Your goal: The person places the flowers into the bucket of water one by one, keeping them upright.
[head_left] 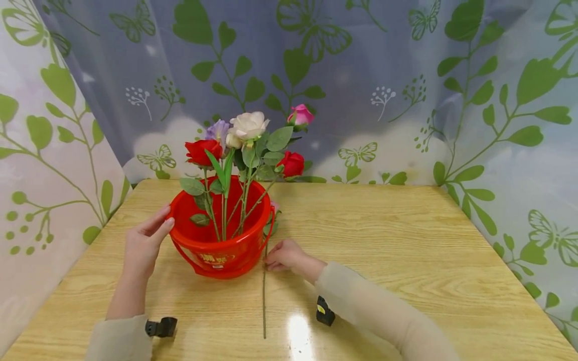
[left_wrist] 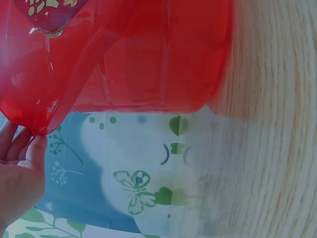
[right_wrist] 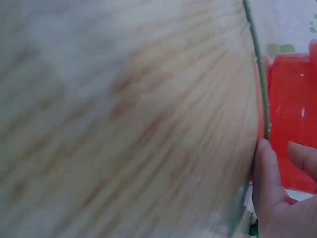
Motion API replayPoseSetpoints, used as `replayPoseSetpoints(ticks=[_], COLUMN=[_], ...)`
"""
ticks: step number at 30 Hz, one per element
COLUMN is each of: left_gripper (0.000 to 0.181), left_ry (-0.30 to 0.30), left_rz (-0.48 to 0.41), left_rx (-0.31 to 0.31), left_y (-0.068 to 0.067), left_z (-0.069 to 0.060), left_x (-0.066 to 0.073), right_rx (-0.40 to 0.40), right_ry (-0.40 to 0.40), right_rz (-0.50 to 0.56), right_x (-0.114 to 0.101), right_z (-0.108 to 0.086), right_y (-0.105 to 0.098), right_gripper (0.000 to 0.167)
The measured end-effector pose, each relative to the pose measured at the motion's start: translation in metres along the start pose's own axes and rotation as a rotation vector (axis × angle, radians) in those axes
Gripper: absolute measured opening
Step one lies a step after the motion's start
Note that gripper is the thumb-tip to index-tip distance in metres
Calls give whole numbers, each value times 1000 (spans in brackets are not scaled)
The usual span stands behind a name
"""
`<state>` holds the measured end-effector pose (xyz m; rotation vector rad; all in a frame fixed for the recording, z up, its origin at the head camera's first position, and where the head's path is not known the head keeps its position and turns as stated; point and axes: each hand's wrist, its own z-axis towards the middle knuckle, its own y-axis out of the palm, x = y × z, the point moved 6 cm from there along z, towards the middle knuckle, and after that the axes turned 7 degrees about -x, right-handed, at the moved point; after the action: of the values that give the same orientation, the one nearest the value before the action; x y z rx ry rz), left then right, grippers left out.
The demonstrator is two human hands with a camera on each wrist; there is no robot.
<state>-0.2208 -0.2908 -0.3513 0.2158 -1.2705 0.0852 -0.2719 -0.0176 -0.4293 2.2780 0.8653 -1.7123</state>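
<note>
A red plastic bucket (head_left: 217, 258) stands on the table, holding several artificial flowers. Among them are a red rose (head_left: 203, 152), a white rose (head_left: 249, 125), a pink rosebud (head_left: 301, 115) and a purple flower (head_left: 219, 132). My left hand (head_left: 143, 245) grips the bucket's rim on the left side, which the left wrist view also shows. To the right of the bucket lies a long flower stem (head_left: 264, 301); its pinkish head is mostly hidden behind the handle. The fingers of my right hand (head_left: 286, 254) touch this stem, with the thumb apart from it in the right wrist view.
The wooden table (head_left: 384, 235) spreads out to the right of the bucket. A patterned curtain (head_left: 343, 90) hangs behind and along both sides. The bucket's red handle (head_left: 271, 233) hangs down near my right hand.
</note>
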Motion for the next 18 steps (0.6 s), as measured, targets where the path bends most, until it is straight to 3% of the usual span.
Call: replayPoseSetpoints(ticks=[3,10,18], left_gripper=[34,34,32], left_ry=[-5,-25,-6], left_rz=[3,20,1], left_rx=[3,1,7], left_y=[-1,0,-1], left_z=[-1,-1,0], left_x=[1,0,0], right_rx=[26,75,92], right_ry=[-7,31,39], right_rz=[-18,-76,-140], right_x=[-2,14,11], right_z=[0,23,25], right_y=[2,-1,1], right_gripper=[10,9,13])
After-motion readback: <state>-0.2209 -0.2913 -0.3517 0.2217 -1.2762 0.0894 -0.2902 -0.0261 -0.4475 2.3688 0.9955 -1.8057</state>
